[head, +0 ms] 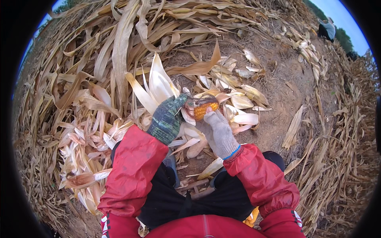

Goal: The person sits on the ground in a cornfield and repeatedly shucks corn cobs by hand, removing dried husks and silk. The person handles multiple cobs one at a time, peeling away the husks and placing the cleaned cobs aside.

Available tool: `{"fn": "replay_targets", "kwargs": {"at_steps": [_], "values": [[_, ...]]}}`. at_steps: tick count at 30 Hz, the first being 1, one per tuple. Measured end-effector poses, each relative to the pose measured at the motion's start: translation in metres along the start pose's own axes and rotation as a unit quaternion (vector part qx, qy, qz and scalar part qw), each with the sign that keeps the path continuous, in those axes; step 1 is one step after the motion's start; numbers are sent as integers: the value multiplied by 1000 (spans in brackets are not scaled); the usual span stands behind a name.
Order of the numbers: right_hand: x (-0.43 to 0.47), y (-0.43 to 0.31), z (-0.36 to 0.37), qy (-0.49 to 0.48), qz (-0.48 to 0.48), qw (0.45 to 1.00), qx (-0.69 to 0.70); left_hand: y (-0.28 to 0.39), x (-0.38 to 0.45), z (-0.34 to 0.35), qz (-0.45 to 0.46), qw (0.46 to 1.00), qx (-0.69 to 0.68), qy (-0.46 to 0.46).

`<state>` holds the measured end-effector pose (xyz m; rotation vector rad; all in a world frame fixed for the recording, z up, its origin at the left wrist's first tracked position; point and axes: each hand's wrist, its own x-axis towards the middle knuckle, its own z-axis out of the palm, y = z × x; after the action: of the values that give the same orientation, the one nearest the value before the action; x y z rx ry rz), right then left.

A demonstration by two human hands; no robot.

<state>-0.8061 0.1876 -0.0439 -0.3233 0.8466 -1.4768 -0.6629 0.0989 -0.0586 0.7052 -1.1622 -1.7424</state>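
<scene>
A yellow ear of corn (204,110) is held in front of me, its kernels bare at the right end and dark silk trailing over it. My right hand (218,128), in a pale knit glove, grips that end, with a thumb tip showing against the kernels. On the other side my left hand (168,117), in a green and dark knit glove, is closed on the pale husk (160,77), which flares up and to the left. Its fingertips are partly hidden by husk and silk.
Dry corn stalks (125,50) lie thickly ahead and to the left. Stripped husks (83,160) pile by my left leg. Unhusked ears (232,80) lie ahead on bare soil (268,119). More yellow corn (251,217) shows by my right hip. Another person (326,29) is far right.
</scene>
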Motion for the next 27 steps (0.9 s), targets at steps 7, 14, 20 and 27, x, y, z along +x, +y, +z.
{"fn": "replay_targets", "kwargs": {"at_steps": [7,14,20,27], "values": [[10,16,-9,-20,48,989,137,-39,3,-19,-10,996,90,-23],[31,0,-24,97,-17,979,177,41,9,-17,-149,951,-269,44],[34,-40,-29,115,-103,977,146,59,27,-49,-105,941,-255,194],[36,-39,-42,167,-180,969,26,56,31,-88,4,972,-52,230]]}}
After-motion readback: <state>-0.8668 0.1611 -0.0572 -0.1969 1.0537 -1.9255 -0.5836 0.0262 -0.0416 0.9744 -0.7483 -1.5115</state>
